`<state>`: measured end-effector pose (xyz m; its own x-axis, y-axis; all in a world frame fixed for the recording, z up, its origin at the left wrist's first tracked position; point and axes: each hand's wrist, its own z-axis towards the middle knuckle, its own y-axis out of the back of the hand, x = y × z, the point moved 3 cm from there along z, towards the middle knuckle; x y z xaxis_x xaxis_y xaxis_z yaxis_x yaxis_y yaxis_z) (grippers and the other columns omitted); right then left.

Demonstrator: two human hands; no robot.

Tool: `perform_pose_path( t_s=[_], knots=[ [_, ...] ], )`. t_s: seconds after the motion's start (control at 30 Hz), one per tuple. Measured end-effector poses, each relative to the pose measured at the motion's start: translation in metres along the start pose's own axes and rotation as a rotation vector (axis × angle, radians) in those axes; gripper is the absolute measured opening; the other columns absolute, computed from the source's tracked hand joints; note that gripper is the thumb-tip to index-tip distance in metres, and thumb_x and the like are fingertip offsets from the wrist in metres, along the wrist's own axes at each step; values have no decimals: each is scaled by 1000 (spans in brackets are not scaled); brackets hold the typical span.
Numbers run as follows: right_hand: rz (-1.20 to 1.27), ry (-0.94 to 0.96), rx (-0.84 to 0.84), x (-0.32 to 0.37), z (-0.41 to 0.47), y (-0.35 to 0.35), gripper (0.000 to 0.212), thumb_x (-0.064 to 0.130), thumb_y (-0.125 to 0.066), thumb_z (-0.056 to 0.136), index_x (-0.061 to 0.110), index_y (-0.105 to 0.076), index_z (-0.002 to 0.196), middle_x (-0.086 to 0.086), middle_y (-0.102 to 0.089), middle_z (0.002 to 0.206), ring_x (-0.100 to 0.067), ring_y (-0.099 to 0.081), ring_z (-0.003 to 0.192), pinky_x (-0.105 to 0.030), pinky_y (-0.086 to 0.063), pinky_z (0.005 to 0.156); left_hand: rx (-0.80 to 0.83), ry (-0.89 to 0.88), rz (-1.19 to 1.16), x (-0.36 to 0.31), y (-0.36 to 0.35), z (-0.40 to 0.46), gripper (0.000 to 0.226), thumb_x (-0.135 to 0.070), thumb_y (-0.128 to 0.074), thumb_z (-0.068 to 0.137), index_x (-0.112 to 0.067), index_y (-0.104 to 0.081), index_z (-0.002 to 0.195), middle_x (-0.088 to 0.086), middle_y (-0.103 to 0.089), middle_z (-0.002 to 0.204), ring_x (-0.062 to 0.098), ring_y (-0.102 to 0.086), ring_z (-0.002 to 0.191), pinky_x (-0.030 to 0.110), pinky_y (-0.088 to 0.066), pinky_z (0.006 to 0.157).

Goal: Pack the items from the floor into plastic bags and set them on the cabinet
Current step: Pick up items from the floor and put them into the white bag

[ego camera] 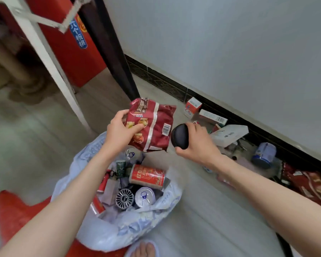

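My left hand [121, 130] grips a dark red snack packet [155, 125] by its left side, held above the floor just beyond the bag. My right hand [196, 143] holds a round black case [180, 135] right beside the packet. Below them an open pale blue plastic bag [137, 223] sits on the floor. Inside it lie a red can [146, 176], a silver can top [144, 197], a small round fan [124, 198] and other small items. More items lie along the wall: red-and-white boxes [193, 106], a white box [230, 134], a blue can [264, 154] and red packets [308, 184].
A white table leg [50, 71] and a red carton [69, 45] stand at the upper left. A dark door frame [115, 52] meets the dark skirting board [165, 84]. A red plastic bag [13, 216] lies at the lower left. A bare foot in a slipper [145, 249] shows at the bottom edge.
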<state>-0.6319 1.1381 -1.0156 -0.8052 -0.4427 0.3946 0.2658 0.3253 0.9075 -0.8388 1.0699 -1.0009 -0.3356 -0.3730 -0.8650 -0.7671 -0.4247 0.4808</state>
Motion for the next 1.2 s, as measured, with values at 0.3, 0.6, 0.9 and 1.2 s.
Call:
perform_pose_path(
  t_s=[0.3,0.6,0.9,1.2],
  knots=[
    [122,39,194,87,-65,-89,70,42,-62,67,11,-39,125,-13,-49,124,-32,-40,113,-38,-37,95,-118,214,199,106,71,-108,55,-22,-74,75,-13,-49,123,10,-65,111,21,-59,98,26,-41,79],
    [-24,204,287,135,-66,-159,76,38,-62,73,9,-29,135,-16,-38,134,-33,-36,118,-41,-36,99,10,153,715,165,81,-110,49,-33,-54,89,-14,-39,132,12,-64,114,33,-56,109,43,-37,96],
    [-8,320,288,129,-81,-185,73,25,-68,79,4,-32,139,-23,-30,146,-38,-31,134,-44,-32,109,-195,273,491,204,114,-123,42,-12,-55,89,-1,-47,129,24,-48,128,38,-39,122,41,-28,103],
    [-53,436,146,133,-96,-190,52,17,-83,60,11,-66,109,-15,-65,116,-31,-62,107,-37,-51,86,-296,348,367,198,126,-114,20,-16,-57,88,1,-64,97,19,-64,83,39,-58,85,32,-34,67]
  ],
)
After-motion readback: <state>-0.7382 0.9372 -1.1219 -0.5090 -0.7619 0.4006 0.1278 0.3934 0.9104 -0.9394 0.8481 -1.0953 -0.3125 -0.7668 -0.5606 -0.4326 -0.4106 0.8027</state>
